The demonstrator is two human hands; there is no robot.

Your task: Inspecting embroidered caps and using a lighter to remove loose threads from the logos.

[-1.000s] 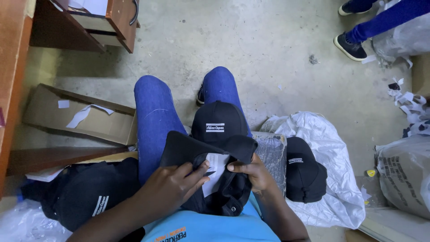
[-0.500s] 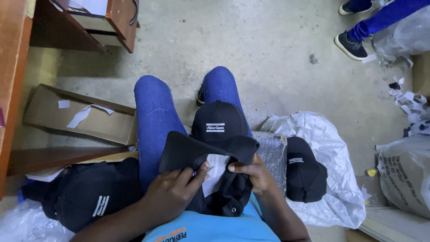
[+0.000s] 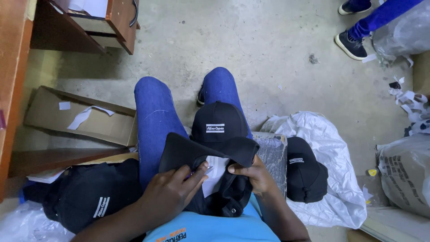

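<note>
Bracing an upturned black cap (image 3: 210, 154) on the lap, right hand (image 3: 253, 175) grips its brim while left hand (image 3: 172, 192) pinches a small tool w/ white insert (image 3: 215, 172) exposed.

The person wears bright blue jeans (image 3: 154, 114), a light blue shirt (image 3: 215, 226) with orange print, and a dark shoe (image 3: 200, 95); forearms bare.

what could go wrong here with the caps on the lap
The finished black cap sits loosely on the right knee, so a leg shift could tip it onto the dusty concrete floor. The left hand seems to hold a small tool against the white lining of the held cap, near the right hand.
</note>
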